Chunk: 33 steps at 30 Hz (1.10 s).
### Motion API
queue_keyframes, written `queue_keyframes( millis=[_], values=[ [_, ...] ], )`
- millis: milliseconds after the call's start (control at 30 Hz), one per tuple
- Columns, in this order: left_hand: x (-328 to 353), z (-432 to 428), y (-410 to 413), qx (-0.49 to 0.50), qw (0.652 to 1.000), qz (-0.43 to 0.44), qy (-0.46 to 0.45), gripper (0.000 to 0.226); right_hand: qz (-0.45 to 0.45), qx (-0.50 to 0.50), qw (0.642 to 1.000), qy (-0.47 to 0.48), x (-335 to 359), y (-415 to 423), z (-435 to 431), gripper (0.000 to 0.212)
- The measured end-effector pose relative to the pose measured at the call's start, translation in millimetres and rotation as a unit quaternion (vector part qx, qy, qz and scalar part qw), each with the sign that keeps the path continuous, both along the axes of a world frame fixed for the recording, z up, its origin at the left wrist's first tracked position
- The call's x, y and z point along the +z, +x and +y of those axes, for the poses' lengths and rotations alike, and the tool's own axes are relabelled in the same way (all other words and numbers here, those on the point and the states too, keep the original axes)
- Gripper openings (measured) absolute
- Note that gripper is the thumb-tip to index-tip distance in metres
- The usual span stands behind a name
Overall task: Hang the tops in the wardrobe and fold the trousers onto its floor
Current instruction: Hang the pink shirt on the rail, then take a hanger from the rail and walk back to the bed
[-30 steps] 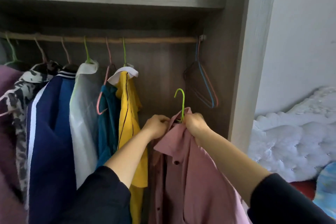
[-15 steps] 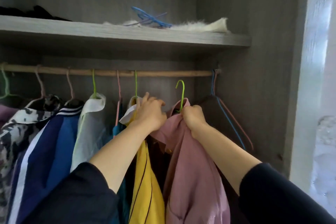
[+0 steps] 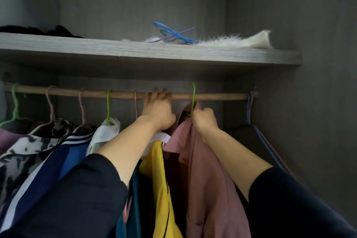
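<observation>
A pink shirt (image 3: 202, 170) hangs on a green hanger (image 3: 193, 98) whose hook sits over the wooden rod (image 3: 218, 96) of the wardrobe. My right hand (image 3: 204, 120) grips the shirt's collar and the hanger's neck just under the rod. My left hand (image 3: 158, 114) is raised to the left of it, fingers stretched up against the rod, touching it beside a pink hanger hook. A yellow top (image 3: 160, 170) hangs directly below my left wrist, against the pink shirt.
Left along the rod hang a white top (image 3: 105, 133), a navy striped jacket (image 3: 48, 160) and a black-and-white patterned top (image 3: 29, 149). Empty blue and pink hangers (image 3: 249, 110) hang at the rod's right end. The shelf (image 3: 116, 50) above holds blue hangers (image 3: 172, 34) and white fur (image 3: 241, 41).
Both hands rose with the pink shirt; the green hook went from below the rod to over it. My left hand left the shirt and reached up to the rod.
</observation>
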<state>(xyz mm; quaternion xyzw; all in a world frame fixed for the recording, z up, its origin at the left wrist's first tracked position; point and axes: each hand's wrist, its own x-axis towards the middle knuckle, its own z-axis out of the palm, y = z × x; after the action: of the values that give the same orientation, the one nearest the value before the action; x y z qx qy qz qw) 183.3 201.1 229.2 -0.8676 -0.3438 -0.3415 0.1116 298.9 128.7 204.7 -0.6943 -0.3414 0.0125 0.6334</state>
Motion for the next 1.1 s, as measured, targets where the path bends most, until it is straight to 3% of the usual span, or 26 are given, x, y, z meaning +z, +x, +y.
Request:
queue_keyframes(
  millis=[100, 233, 367, 467, 567, 633, 700, 767, 833, 967, 1100],
  values=[
    [-6, 8, 4, 0.004, 1.0, 0.016, 0.02, 0.081, 0.002, 0.038, 0.999, -0.021, -18, 3, 12, 0.04],
    [-13, 19, 4, 0.004, 0.998, 0.011, 0.061, 0.082, -0.001, 0.138, 0.99, -0.031, -34, 8, 20, 0.017],
    [-16, 19, 7, 0.003, 0.997, -0.003, 0.073, 0.079, -0.035, 0.208, 0.975, -0.067, -33, 11, 14, 0.014],
    [-15, 16, 9, -0.003, 0.998, -0.021, 0.065, 0.07, -0.049, 0.188, 0.979, -0.069, -32, 17, 4, 0.031],
    [-12, 11, 17, -0.01, 0.996, -0.056, 0.072, 0.064, -0.121, 0.059, 0.99, -0.051, -23, 37, -11, 0.026],
    [-10, 8, 26, -0.018, 0.996, -0.046, 0.075, 0.062, -0.285, -0.091, 0.943, -0.146, -14, 53, -25, 0.019],
    [-9, 7, 34, -0.025, 0.997, -0.036, 0.057, 0.06, -0.415, -0.202, 0.852, -0.249, -5, 66, -38, 0.024],
    [-11, 9, 39, -0.025, 0.997, -0.044, 0.055, 0.06, -0.462, -0.273, 0.785, -0.308, -1, 81, -48, 0.033],
    [-15, 12, 42, -0.018, 0.995, -0.055, 0.078, 0.061, -0.461, -0.334, 0.746, -0.345, 0, 91, -56, 0.038],
    [-17, 16, 39, -0.023, 0.993, -0.06, 0.1, 0.061, -0.459, -0.359, 0.699, -0.414, -1, 101, -64, 0.035],
    [-19, 18, 38, -0.032, 0.991, -0.067, 0.114, 0.061, -0.467, -0.303, 0.711, -0.431, 1, 97, -65, 0.034]
  ],
)
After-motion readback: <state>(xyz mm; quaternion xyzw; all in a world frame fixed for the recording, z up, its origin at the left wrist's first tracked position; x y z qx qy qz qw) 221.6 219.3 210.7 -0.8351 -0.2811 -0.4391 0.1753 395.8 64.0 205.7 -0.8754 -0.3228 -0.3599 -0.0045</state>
